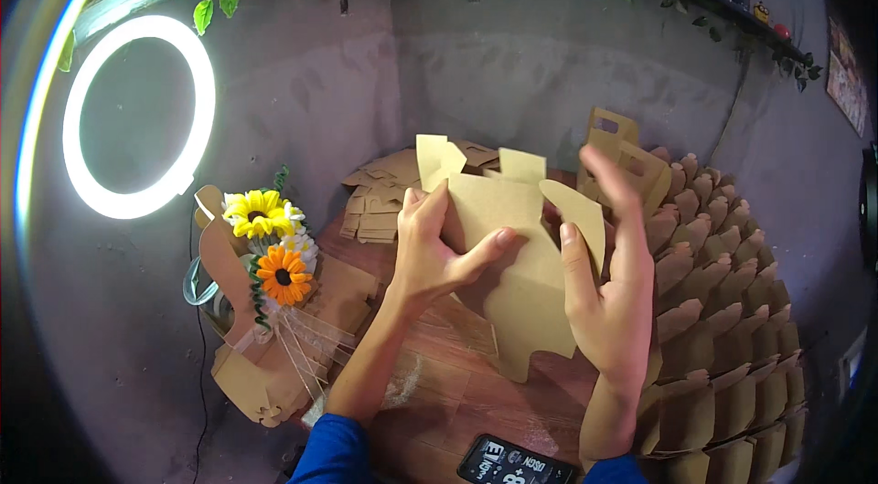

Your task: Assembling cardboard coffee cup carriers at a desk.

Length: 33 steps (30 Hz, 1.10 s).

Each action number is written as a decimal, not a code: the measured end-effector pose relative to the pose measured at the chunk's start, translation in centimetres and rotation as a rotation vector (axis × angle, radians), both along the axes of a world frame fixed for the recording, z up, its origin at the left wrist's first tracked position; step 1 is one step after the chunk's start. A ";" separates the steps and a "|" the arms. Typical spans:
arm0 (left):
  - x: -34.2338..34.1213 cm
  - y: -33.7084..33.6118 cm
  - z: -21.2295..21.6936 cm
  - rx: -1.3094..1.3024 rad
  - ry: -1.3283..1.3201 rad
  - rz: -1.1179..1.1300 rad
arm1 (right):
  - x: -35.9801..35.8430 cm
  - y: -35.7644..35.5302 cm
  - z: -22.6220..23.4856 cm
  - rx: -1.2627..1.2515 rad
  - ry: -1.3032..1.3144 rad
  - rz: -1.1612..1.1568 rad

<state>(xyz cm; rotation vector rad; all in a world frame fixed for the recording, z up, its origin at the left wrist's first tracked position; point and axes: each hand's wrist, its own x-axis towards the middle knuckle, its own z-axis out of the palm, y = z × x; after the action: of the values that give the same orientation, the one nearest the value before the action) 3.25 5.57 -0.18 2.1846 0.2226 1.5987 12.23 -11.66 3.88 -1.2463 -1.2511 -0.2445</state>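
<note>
A partly folded brown cardboard box [526, 287] is raised in front of me, its pale flaps standing up along the top. My left hand [434, 246] grips it from the left, thumb across the front panel and fingers behind. At the right side flap [581, 214], my right hand [613, 283] has its thumb against the cardboard. Its other fingers are stretched upward, slightly blurred, beyond the flap's edge. The box's back side is hidden from view.
Flat cardboard blanks [375, 210] lie behind the box. Rows of folded boxes [722, 319] fill the right side, with handled boxes [631, 155] behind. Artificial flowers [274, 246] and more cardboard [265, 383] are left. A phone [512, 461] lies near me; a ring light [78, 118] glows left.
</note>
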 end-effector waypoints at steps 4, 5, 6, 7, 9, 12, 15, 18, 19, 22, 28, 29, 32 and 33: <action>-0.1 0.6 -0.5 -0.085 -0.031 -0.080 | 0.4 -0.4 0.2 -0.045 0.089 0.003; 0.0 0.9 -0.7 -0.139 -0.060 -0.135 | 0.4 -0.3 0.2 -0.033 0.094 0.018; 0.2 1.9 -1.6 -0.172 -0.063 -0.185 | 0.2 -0.8 0.3 -0.054 0.199 0.160; 0.2 2.5 -1.8 -0.206 -0.062 -0.230 | 0.6 -0.5 0.0 -0.056 0.204 0.156; 0.1 2.6 -1.8 -0.203 -0.115 -0.301 | 2.3 0.0 -0.9 0.019 -0.022 0.367; -0.3 4.1 -1.8 -0.204 0.002 -0.391 | 2.4 -0.4 0.0 -0.023 0.008 0.485; 0.0 6.7 -3.4 -0.199 0.009 -0.627 | 2.6 1.1 -0.6 0.004 -0.026 0.438; 0.8 3.1 -1.7 -0.151 0.002 -0.438 | 3.4 1.8 -0.8 -0.016 -0.129 0.330; 0.3 2.5 -1.1 -0.148 0.002 -0.434 | 3.3 1.9 -0.9 -0.046 -0.181 0.330; -0.2 1.3 -0.1 0.045 0.001 -0.515 | 3.4 2.9 -1.3 -0.047 -0.305 0.337; -1.1 1.6 0.8 0.112 0.089 -0.387 | 2.4 3.2 -2.2 -0.064 -0.088 0.310; -1.4 1.8 0.9 0.138 0.163 -0.296 | 2.6 3.1 -2.3 0.005 -0.090 0.287; -2.9 1.0 2.2 0.101 0.295 -0.174 | 2.9 3.3 -2.5 0.183 -0.064 0.242; -3.2 0.9 2.4 0.090 0.372 -0.106 | 2.9 3.2 -2.5 0.183 -0.067 0.241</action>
<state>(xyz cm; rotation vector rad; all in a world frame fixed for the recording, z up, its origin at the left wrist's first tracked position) 0.06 6.44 2.21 2.5069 0.1424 1.1575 15.08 -8.44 1.40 -0.9280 -1.3909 -0.2203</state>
